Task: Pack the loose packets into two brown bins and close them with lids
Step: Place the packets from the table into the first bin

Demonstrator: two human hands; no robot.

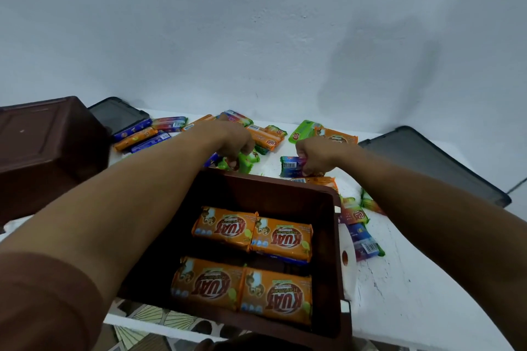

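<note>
The person is leaning both arms over the open bin (271,194), which is sitting at the near edge of the table (393,308) with four orange packets (225,226) lying flat inside it. Just past the bin's far rim, the left hand (231,138) is curling its fingers down around a green packet (246,161), and the right hand (316,157) is closing tight on one end of a blue packet (291,167). More loose packets (268,137) are lying scattered towards the wall. The second bin (42,137) is sitting on the left, seemingly bottom-up, and a dark lid (436,162) is lying far right, with another lid (117,117) behind the second bin. To my eye these wrappers are looking light, soft and slick. A gentle hold across the middle is probably going to serve better than an end pinch, and hard squeezing is risking crushed contents.
</note>
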